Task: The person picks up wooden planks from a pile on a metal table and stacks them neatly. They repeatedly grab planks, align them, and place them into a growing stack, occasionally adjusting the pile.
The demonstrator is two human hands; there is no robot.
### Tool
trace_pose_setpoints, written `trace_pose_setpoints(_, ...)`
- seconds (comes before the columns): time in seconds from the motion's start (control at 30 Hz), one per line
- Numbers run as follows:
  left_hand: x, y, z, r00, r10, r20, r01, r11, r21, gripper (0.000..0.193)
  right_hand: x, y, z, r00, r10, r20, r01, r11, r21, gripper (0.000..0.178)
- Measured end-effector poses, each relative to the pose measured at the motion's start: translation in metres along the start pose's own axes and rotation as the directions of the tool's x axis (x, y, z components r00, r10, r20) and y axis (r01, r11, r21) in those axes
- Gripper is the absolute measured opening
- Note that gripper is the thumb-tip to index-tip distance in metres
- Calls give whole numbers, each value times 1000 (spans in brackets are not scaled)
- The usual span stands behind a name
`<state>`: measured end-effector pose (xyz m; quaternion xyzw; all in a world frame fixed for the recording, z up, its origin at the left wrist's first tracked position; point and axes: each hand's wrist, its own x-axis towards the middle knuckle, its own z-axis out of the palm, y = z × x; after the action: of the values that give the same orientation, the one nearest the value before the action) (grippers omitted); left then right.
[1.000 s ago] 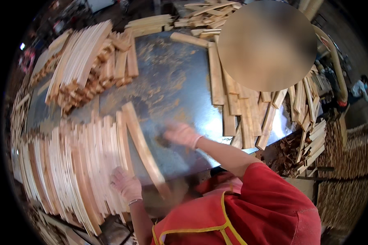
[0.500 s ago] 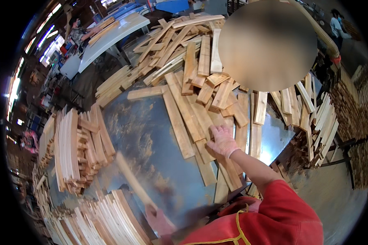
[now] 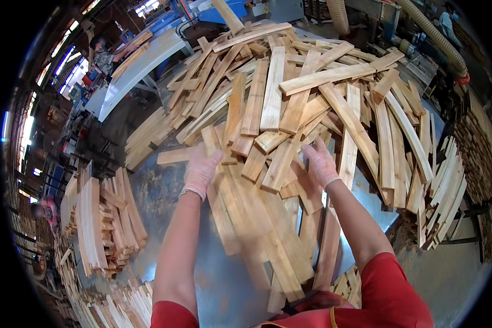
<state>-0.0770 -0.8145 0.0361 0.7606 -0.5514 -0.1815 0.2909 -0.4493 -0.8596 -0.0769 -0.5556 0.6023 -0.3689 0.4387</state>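
Note:
Both my hands wear pale pinkish-white gloves and reach forward onto a pile of wooden boards. My left hand lies by the far ends of several flat boards, fingers stretched forward and thumb apart. Those boards slant across the metal tabletop toward my body, somewhat blurred. At the pile's near edge, my right hand has its fingers apart, beside a short board and next to a longer one. Neither hand has plainly closed round a board. Some fingertips are hard to make out against the wood.
A large heap of loose boards covers the table's far side. Stacked strips stand at the left, with more at the lower left. The metal tabletop shows between. A person works at a pale bench beyond.
My left hand has let go of the strip it held at the lower left and moved up to the boards. My right hand has moved slightly up and right. The nearer boards have shifted toward me.

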Motion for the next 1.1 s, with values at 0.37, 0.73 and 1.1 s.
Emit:
trace_pose_setpoints(0.37, 40, 29, 109, 884, -243, 399, 458, 615, -641, 44, 88, -12, 61, 909, 398, -129, -173, 638, 750, 115)
trace_pose_setpoints(0.73, -121, -36, 101, 984, 75, 162, -48, 986, -161, 34, -110, -71, 102, 878, 349, 328, -467, 472, 748, 55)
trace_pose_setpoints(1.1, -482, -109, -62, 772, -528, 354, 576, 345, -741, 43, -470, -41, 173, 607, 237, 758, -704, 602, 376, 54)
